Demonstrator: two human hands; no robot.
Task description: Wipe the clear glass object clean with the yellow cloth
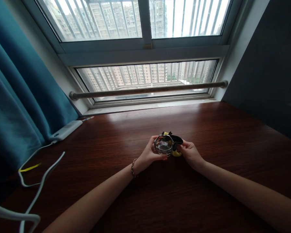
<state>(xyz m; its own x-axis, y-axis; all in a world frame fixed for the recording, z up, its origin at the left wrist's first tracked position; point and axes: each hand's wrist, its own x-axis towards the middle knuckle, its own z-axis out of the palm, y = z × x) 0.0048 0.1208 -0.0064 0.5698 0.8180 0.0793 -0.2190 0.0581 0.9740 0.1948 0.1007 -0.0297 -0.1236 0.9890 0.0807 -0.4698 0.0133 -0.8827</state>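
Note:
Held over the table is a round thing (163, 145) with a clear, shiny face and a silvery rim, which looks like a headlamp. Black and yellow parts, perhaps its strap (176, 140), stick out on its right side. My left hand (150, 153) grips the round rim from the left, thumb underneath and fingers behind. On the other side, my right hand (190, 154) pinches the black and yellow part between thumb and fingers. Both hands are closed, and the fingers behind the thing are partly hidden. A beaded bracelet (134, 168) circles my left wrist.
The dark red wooden table (126, 200) reaches to the window sill. At its left lie a white power strip (67, 130), white cables (45, 178) and a yellow strip (30, 168), beside a blue curtain (21, 84). A metal bar (147, 90) crosses the window.

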